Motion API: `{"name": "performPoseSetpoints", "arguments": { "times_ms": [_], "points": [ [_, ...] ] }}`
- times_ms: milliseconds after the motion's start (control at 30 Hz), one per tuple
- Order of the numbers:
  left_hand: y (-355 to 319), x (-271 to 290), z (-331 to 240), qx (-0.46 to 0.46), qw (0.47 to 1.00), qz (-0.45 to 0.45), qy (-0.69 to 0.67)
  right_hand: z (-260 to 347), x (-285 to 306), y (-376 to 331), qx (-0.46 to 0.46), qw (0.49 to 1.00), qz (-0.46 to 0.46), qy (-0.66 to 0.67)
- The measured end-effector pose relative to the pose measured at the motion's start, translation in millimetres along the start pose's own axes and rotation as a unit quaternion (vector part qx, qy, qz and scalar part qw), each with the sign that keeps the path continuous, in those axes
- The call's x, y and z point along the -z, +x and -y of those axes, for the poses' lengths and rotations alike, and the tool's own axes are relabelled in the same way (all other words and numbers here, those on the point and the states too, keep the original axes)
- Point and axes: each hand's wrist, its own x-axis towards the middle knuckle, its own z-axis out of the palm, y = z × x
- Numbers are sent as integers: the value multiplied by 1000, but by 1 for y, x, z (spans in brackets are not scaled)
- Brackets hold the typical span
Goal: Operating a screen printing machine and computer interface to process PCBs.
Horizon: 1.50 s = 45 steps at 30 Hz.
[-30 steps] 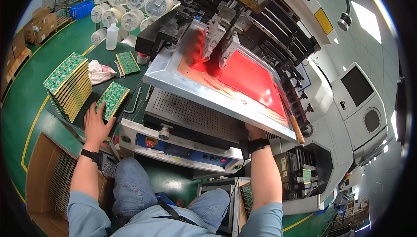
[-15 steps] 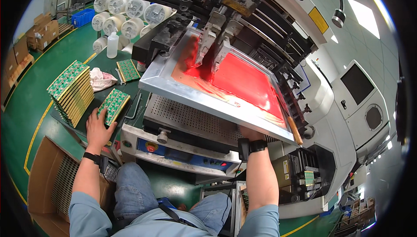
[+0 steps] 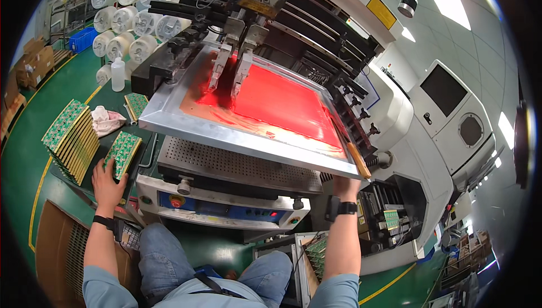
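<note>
My left hand (image 3: 108, 184) lies on the dark side table, fingers spread, its fingertips at the near end of a short stack of green circuit boards (image 3: 122, 154). Left of it rises a taller stack of green boards (image 3: 69, 138) with yellowish edges. My right hand (image 3: 345, 185) is below the right front corner of a silver screen-printing frame (image 3: 243, 143); its fingers are hidden there. Red ink (image 3: 282, 102) covers much of the screen, and two metal squeegee holders (image 3: 231, 71) stand over it. Under the frame is a perforated metal platform (image 3: 226, 158).
A white bottle (image 3: 118, 75), a crumpled cloth (image 3: 107, 121) and another board (image 3: 135, 105) are on the side table. A wooden-handled spatula (image 3: 358, 161) lies along the frame's right edge. A cardboard box (image 3: 51, 246) stands at lower left, and a control panel (image 3: 226, 203) fronts the machine.
The whole view has swung right, so the scene sits farther left. My right hand has moved right, away from the platform to the frame's corner. My left hand stays by the short stack.
</note>
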Motion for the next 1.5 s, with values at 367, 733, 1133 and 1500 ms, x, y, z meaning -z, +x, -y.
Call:
{"name": "performPoseSetpoints", "arguments": {
  "times_ms": [367, 733, 1133, 1500],
  "points": [
    [3, 1, -16, 27, 999, 2, 24, -3, 151, -22, -68, 952, -87, -287],
    [0, -9, -4, 26, 999, -22, 15, -107, 190, -37, -347, 920, -70, -169],
    [40, 59, -17, -158, 968, -26, -191, -21, 44, -47, 98, 922, 19, -374],
    [93, 101, -236, -434, 832, 172, -301, -71, -97, -66, 315, 709, 187, -602]
  ]
}}
